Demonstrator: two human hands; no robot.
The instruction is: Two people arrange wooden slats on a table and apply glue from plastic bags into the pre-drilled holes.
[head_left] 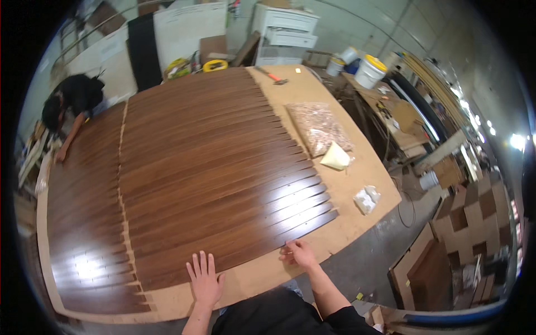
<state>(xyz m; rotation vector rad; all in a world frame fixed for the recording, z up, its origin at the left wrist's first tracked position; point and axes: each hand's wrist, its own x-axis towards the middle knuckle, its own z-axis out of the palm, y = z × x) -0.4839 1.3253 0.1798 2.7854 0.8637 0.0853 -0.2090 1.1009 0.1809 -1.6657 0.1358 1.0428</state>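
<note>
Dark brown wooden slats point(190, 162) lie side by side in a wide block on a light brown board point(251, 273). My left hand point(206, 282) rests flat at the near edge of the block, its fingers spread over the nearest slat. My right hand point(298, 254) is at the board's near side, by the same slat's edge, with fingers bent together. Whatever those fingertips may hold is too small to make out. Another narrower block of dark slats point(84, 223) lies to the left, past a thin uneven gap.
A clear bag of small wooden pieces point(318, 125), a pale yellow packet point(336, 157), a white packet point(366, 199) and a hammer point(273, 77) lie on the board's right part. At far left, a co-worker point(75, 106) leans over the slats. Buckets point(371, 72) stand beyond.
</note>
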